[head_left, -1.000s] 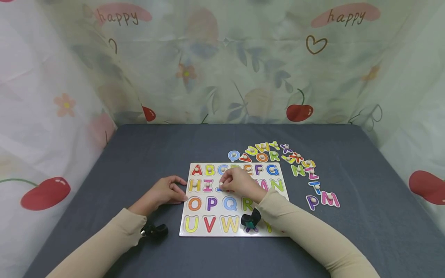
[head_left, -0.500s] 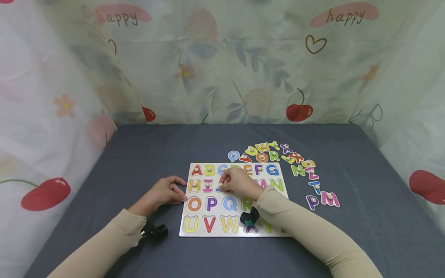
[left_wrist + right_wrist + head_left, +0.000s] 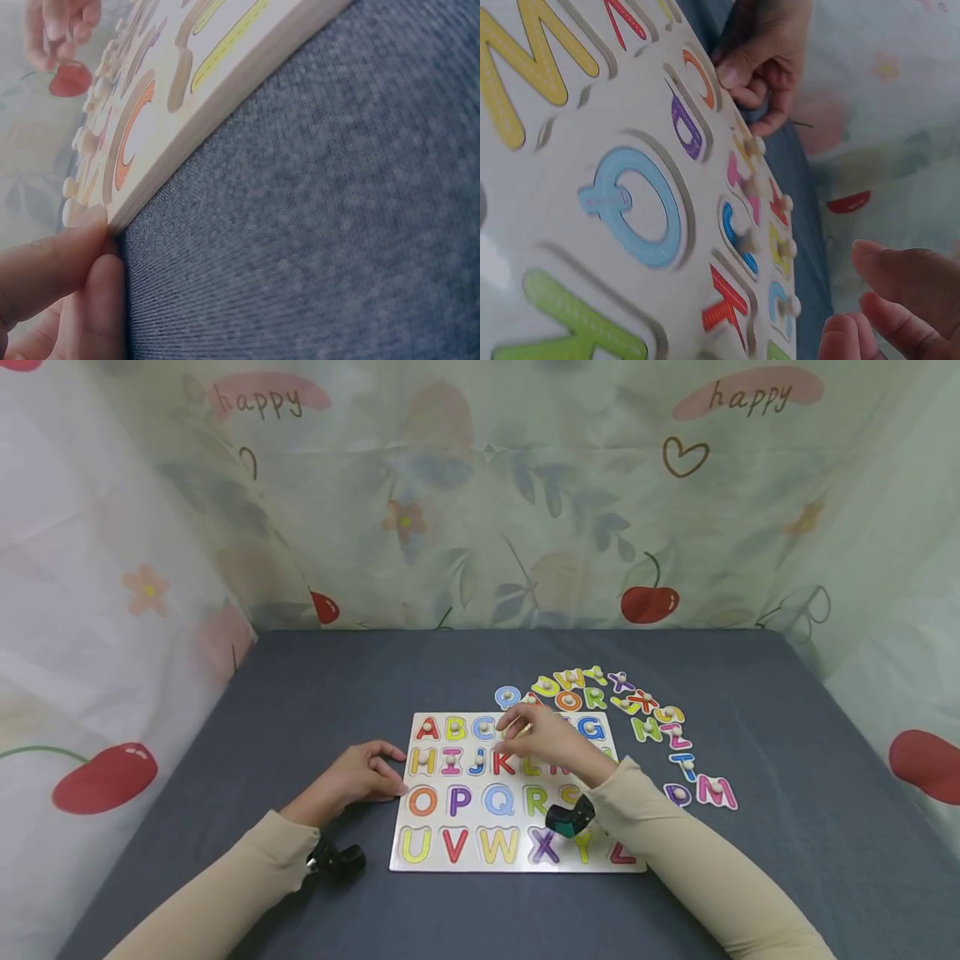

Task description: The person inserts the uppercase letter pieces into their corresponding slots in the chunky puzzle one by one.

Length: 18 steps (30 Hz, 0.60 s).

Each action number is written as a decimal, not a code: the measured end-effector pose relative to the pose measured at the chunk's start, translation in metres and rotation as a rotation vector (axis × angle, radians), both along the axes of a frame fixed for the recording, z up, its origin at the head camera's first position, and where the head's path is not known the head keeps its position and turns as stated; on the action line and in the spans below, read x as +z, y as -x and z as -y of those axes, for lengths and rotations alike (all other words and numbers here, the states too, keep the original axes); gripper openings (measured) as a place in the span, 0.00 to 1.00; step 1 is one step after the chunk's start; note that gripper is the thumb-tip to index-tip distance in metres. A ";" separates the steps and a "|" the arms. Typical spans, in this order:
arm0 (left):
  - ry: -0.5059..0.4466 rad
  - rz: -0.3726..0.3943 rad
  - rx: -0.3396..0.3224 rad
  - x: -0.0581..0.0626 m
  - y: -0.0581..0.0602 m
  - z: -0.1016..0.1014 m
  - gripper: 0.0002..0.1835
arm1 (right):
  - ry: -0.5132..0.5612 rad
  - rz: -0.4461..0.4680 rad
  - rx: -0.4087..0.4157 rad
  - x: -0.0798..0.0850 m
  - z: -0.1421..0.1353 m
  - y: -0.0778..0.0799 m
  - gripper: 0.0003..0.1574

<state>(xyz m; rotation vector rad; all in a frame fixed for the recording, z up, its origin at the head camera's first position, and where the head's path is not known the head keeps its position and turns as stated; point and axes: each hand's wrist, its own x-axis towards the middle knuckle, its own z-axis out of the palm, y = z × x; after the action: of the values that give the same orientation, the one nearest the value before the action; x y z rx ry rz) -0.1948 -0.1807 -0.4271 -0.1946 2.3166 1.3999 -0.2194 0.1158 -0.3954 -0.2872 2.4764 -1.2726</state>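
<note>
My left hand (image 3: 367,772) holds the left edge of a wooden alphabet puzzle board (image 3: 480,864), its thumb and fingertips at the rim. In the left wrist view, the thumb (image 3: 56,259) meets the board's edge. My right hand (image 3: 551,739) hovers over the upper middle of the board, holding nothing; in the right wrist view its thumb and fingers (image 3: 915,289) are apart. A blue letter J piece (image 3: 476,762) with a knob sits in its slot. To its right is the red K slot (image 3: 503,764), without a knob. The right hand and sleeve hide part of the top two rows.
Loose knobbed letters curve around the board's top right, including a blue Q (image 3: 507,697), a green N (image 3: 646,729), a blue T (image 3: 683,766) and a pink M (image 3: 717,792). Dark grey cloth (image 3: 337,681) covers the table; a patterned curtain (image 3: 480,543) hangs behind.
My right hand has let go of the J piece and lifted up and to the right, uncovering J and the K slot. My left hand stays at the board's edge.
</note>
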 end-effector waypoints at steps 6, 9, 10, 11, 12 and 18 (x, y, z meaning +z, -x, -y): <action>-0.003 0.001 0.000 0.001 0.000 -0.001 0.26 | 0.058 -0.044 -0.014 0.008 -0.052 0.002 0.23; -0.005 0.006 -0.002 0.001 0.000 -0.001 0.26 | 0.029 -0.076 -0.029 0.009 -0.081 0.003 0.26; -0.006 0.006 -0.006 0.001 0.000 -0.001 0.27 | 0.019 -0.085 -0.033 0.010 -0.090 0.004 0.27; -0.008 0.008 -0.004 0.002 0.000 -0.001 0.26 | 0.006 -0.095 -0.040 0.011 -0.099 0.004 0.28; -0.010 0.009 -0.003 0.002 0.000 -0.001 0.26 | -0.010 -0.102 -0.054 0.012 -0.108 0.005 0.29; -0.008 0.000 -0.010 0.000 0.001 0.000 0.27 | -0.074 -0.108 -0.174 0.018 -0.155 0.013 0.30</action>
<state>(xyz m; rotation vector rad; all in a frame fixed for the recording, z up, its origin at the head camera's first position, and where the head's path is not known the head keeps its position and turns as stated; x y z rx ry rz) -0.1957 -0.1808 -0.4272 -0.1805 2.3087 1.4046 -0.2326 0.2706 -0.3772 -0.1273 2.6841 -1.2586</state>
